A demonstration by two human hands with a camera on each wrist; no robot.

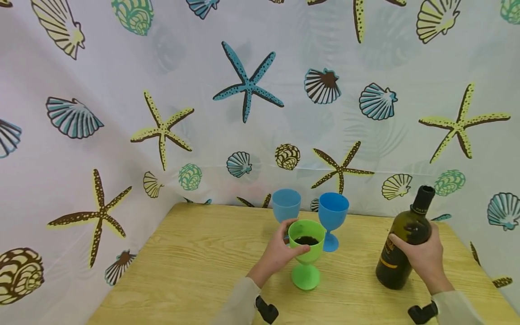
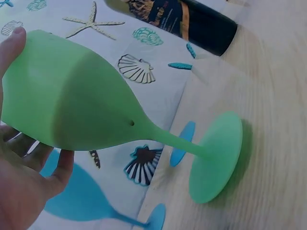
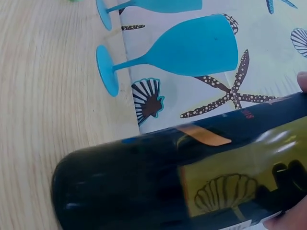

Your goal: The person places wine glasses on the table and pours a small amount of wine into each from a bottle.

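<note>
My left hand (image 1: 282,250) grips the bowl of a green plastic goblet (image 1: 307,259), thumb on the near side and fingers round the back. Dark liquid (image 1: 306,240) lies inside it. In the left wrist view the goblet's round foot (image 2: 217,158) is right at the tabletop. To the right, my right hand (image 1: 426,255) holds a dark wine bottle (image 1: 400,253) round its body, tilted slightly, its open neck pointing up. The bottle's base (image 3: 72,191) is close over the wood in the right wrist view.
Two blue goblets stand behind the green one: a lighter one (image 1: 286,204), partly hidden by my left hand, and a darker one (image 1: 333,212) to its right. The wooden table (image 1: 195,253) meets a white curtain (image 1: 195,54) printed with shells and starfish at the back and sides.
</note>
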